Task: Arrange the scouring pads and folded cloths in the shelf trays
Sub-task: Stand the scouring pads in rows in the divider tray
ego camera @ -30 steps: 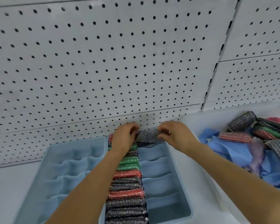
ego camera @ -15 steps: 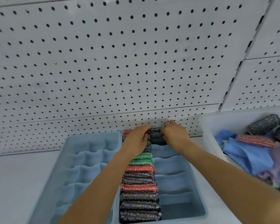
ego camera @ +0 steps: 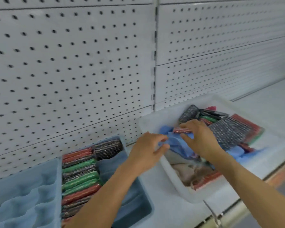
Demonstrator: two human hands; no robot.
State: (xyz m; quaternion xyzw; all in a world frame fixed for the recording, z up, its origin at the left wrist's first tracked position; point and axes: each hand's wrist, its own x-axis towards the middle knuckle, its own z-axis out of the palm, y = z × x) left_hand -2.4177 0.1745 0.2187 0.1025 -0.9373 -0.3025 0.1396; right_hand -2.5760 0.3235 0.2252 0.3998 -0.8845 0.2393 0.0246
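Now both hands reach into the white bin [ego camera: 148, 124] on the shelf: the right hand [ego camera: 199, 139] pinches a red scouring pad [ego camera: 182, 130], its long axis lying left to right, while the left hand [ego camera: 148, 148] hovers loosely spread over blue cloth [ego camera: 176, 142]. Next, likely, a carry to the blue tray [ego camera: 136, 191]'s free slots beside the filled row of pads [ego camera: 80, 175].

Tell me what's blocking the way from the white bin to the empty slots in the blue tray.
Nothing visible. The white bin sits right of the blue tray, bare shelf between them. The tray's right column is open apart from one dark pad at the back. Both the left hand and right hand are at the bin.
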